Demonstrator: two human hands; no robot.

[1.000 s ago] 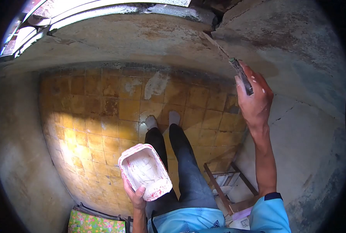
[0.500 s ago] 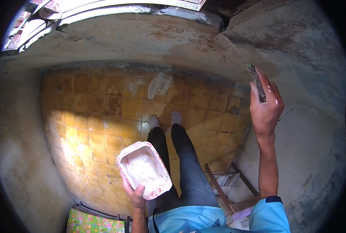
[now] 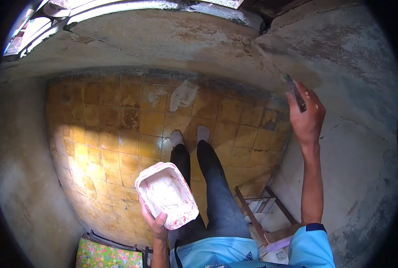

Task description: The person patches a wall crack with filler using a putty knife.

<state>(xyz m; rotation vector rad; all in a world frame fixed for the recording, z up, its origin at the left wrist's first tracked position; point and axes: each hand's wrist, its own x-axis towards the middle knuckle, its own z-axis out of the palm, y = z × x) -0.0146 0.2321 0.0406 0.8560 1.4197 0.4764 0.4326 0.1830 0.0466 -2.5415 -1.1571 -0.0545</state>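
Two things in hand: our left hand [image 3: 155, 224] grips a tub [image 3: 166, 195] from below, thumb hooked over its near rim, low in front of our legs [image 3: 214, 192], and our right hand [image 3: 307, 117] is clenched round a scraper [image 3: 296, 93], raised close to the wall [image 3: 355, 147] at upper right. We judge the tub light, thin plastic, slick with white smears, best held under the base; the scraper looks stiff and light, gripped by its handle, tip poking above the fingers.
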